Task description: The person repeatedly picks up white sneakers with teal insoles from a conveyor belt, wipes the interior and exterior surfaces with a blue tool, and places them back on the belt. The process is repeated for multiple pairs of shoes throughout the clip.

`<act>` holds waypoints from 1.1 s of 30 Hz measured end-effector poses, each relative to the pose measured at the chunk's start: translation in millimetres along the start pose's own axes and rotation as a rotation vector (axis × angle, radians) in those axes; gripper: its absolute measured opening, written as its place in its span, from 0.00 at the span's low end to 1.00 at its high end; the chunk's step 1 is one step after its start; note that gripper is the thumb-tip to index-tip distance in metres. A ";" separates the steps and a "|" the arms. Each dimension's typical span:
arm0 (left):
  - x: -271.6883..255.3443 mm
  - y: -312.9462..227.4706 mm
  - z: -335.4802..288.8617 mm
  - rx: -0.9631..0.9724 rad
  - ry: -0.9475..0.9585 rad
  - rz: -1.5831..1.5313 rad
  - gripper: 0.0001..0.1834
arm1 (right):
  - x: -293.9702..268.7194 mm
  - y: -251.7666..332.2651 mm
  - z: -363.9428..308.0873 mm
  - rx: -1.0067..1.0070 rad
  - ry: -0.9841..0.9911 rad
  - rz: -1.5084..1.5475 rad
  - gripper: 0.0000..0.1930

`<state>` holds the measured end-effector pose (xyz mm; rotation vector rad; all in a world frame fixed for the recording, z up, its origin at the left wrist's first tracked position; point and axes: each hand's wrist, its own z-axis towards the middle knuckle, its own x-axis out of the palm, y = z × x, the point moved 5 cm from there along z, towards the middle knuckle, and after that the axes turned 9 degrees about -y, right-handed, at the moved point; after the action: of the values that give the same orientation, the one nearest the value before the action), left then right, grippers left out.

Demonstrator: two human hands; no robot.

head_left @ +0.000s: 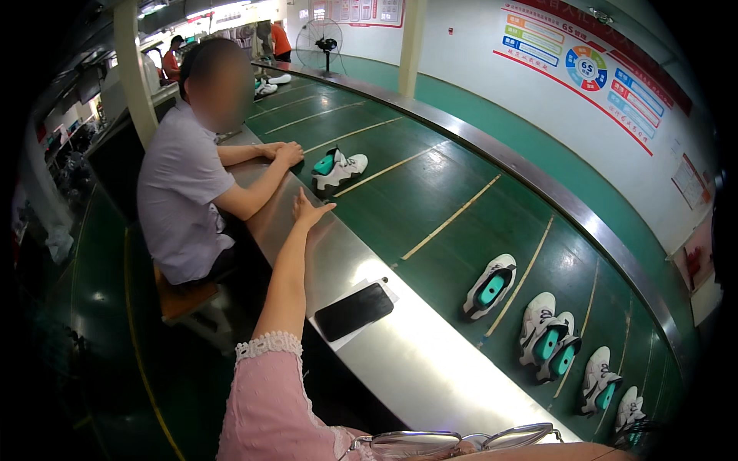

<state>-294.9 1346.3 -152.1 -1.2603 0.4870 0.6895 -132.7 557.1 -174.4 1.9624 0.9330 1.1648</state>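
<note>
My left hand (309, 210) reaches out over the steel ledge (400, 338), its fingers apart and holding nothing. Just beyond it, on the green conveyor belt (430, 207), rests a white sneaker (350, 170) with a teal shoe last inside; a small gap seems to lie between fingers and shoe. Farther right along the belt sit more white sneakers with teal lasts: a single sneaker (480, 296), a side-by-side pair, a sneaker (596, 380) and one near the right rim. My right hand is out of view; only a strip of skin shows at the lower edge.
A black phone (354, 312) lies on white paper on the ledge beside my left forearm. To my left a person (188, 184) sits on a wooden stool (184, 300), hands together at the belt's edge. A metal rail (538, 170) borders the belt's far side; a fan (328, 44) stands beyond.
</note>
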 end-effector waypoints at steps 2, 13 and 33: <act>-0.5 -16.9 -7.8 0.116 -0.012 0.172 0.71 | 3.9 0.9 -0.5 -0.022 -0.001 -0.014 0.08; 24.0 -11.7 69.5 0.005 0.026 -0.010 0.66 | 15.5 0.4 -1.6 -0.058 -0.016 -0.063 0.08; -26.1 -167.9 -96.0 0.436 0.746 -0.135 0.27 | -17.4 14.7 -25.6 -0.201 0.101 0.097 0.08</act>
<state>-191.3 1222.7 -42.2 -1.0881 1.0855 -0.0386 -158.4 539.5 -160.1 1.8180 0.7463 1.3685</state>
